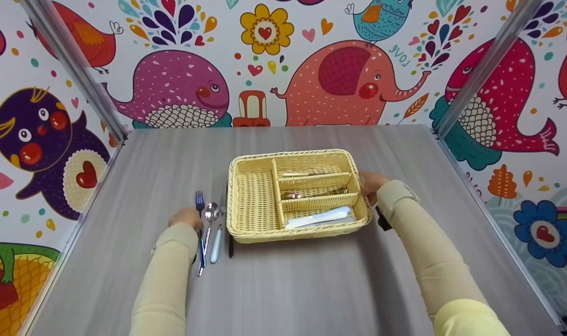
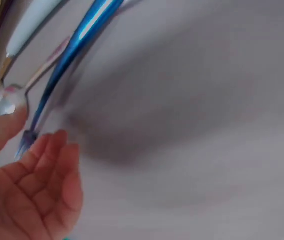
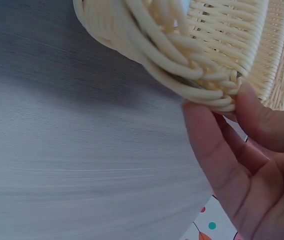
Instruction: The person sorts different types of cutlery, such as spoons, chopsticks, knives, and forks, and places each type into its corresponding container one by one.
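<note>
My right hand pinches the rim of a cream wicker cutlery basket at its right end, thumb above and fingers below in the right wrist view. The left hand is beside a blue fork and a silver spoon. In the left wrist view its fingers are loosely bent, the thumb apart, with nothing gripped. Between spoon and basket lies a fork with a pale blue handle. A dark-handled utensil is partly hidden by the basket.
The basket's front right compartment holds pale-handled knives; shiny cutlery lies in the middle one, and thin pieces in the rear one. Patterned walls and metal posts border the grey table.
</note>
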`<state>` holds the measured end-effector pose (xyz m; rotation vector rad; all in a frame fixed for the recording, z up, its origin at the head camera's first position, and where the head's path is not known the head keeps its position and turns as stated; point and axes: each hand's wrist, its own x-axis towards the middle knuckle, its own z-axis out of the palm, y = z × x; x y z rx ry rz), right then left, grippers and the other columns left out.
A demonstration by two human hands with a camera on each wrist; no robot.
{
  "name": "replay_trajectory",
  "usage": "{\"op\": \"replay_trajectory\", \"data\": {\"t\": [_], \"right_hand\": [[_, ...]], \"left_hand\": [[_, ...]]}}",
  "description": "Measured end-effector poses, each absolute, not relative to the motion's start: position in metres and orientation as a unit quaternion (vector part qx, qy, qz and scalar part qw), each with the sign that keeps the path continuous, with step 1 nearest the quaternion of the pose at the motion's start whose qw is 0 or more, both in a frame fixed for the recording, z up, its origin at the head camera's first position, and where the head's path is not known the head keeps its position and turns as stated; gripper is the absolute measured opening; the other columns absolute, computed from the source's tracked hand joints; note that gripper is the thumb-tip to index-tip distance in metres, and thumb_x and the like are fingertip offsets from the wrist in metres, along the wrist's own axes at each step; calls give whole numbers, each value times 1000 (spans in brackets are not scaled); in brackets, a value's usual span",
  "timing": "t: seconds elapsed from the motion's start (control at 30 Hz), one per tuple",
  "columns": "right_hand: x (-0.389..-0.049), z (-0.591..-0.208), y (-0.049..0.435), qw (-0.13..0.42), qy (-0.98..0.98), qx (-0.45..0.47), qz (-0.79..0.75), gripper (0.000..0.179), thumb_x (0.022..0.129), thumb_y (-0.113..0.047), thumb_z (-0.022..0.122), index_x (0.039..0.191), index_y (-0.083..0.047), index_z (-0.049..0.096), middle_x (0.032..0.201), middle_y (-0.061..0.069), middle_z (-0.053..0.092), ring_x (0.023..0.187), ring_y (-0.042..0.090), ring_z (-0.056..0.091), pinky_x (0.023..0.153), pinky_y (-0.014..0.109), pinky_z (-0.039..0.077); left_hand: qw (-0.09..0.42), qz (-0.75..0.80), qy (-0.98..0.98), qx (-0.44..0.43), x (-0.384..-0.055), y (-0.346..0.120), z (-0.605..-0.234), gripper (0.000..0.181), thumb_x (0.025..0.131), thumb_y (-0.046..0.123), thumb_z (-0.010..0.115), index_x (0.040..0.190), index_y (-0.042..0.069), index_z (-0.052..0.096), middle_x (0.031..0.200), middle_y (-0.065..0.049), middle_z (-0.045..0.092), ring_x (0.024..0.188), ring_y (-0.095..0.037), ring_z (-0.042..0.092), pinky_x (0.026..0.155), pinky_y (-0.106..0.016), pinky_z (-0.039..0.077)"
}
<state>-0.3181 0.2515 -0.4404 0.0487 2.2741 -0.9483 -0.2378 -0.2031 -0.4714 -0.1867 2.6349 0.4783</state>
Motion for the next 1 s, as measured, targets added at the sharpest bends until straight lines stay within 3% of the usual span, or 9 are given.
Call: {"op": "replay_trajectory", "data": {"t": [0.07, 0.23, 0.33, 0.53, 0.63, 0.77, 0.83, 0.93, 1.0], "right_hand": [[-316, -438, 248, 329, 864, 34, -380, 77, 84, 18, 42, 147, -7, 6, 131, 39, 34, 91, 39, 61, 70, 41, 54], [-316, -438, 243, 322, 866, 47, -380, 73, 85, 18, 41, 146, -6, 9, 136, 36, 29, 99, 40, 57, 71, 41, 54], [-319, -441, 243, 307, 892, 22, -331, 70, 84, 16, 44, 145, -5, 17, 133, 36, 34, 89, 38, 61, 63, 36, 55], [-325, -452, 249, 290, 912, -37, -288, 65, 82, 13, 50, 140, -3, 25, 125, 35, 43, 86, 34, 60, 62, 36, 55], [-353, -495, 267, 277, 920, -57, -273, 69, 81, 11, 54, 141, -9, 28, 125, 31, 46, 92, 37, 60, 65, 43, 55], [-436, -613, 327, 204, 953, -132, -184, 77, 75, -10, 71, 140, -27, 34, 125, 20, 53, 106, 38, 55, 81, 49, 49], [-467, -656, 352, 167, 961, -160, -152, 81, 70, -19, 77, 139, -30, 36, 125, 18, 54, 110, 40, 51, 87, 51, 45], [-462, -649, 350, 198, 954, -132, -182, 81, 75, -15, 74, 142, -30, 31, 132, 21, 46, 117, 44, 43, 89, 54, 43], [-442, -621, 334, 230, 948, -87, -202, 80, 78, -5, 69, 144, -20, 26, 136, 25, 40, 121, 45, 39, 91, 54, 42]], "left_hand": [[225, 213, 947, -85, -233, -205, -481, 22, 78, 3, 54, 94, -12, 59, 97, -27, 60, 84, -32, 57, 74, -41, 50], [197, 321, 919, -118, -234, -215, -507, 8, 74, -2, 54, 76, -9, 57, 65, -12, 56, 57, -18, 54, 54, -27, 48], [193, 371, 897, -142, -234, -216, -513, 7, 78, -4, 55, 73, -8, 55, 55, -6, 52, 43, -10, 50, 43, -19, 45], [193, 416, 870, -179, -227, -215, -517, 15, 87, 3, 57, 78, -9, 55, 54, -4, 51, 43, -9, 49, 43, -20, 43], [188, 407, 874, -185, -225, -213, -518, 17, 88, 5, 57, 79, -9, 56, 53, -4, 50, 44, -10, 49, 43, -21, 43], [176, 390, 886, -178, -225, -211, -520, 18, 87, 6, 57, 77, -9, 56, 49, -2, 49, 43, -9, 49, 43, -21, 43], [170, 386, 890, -174, -226, -210, -521, 18, 86, 6, 58, 76, -9, 56, 48, -2, 49, 42, -9, 49, 43, -21, 43], [166, 373, 898, -164, -227, -209, -521, 17, 85, 5, 57, 73, -7, 55, 47, -1, 48, 41, -9, 48, 43, -21, 43], [168, 369, 900, -161, -228, -209, -520, 17, 86, 5, 56, 73, -5, 54, 49, -2, 48, 42, -10, 48, 43, -21, 43]]}}
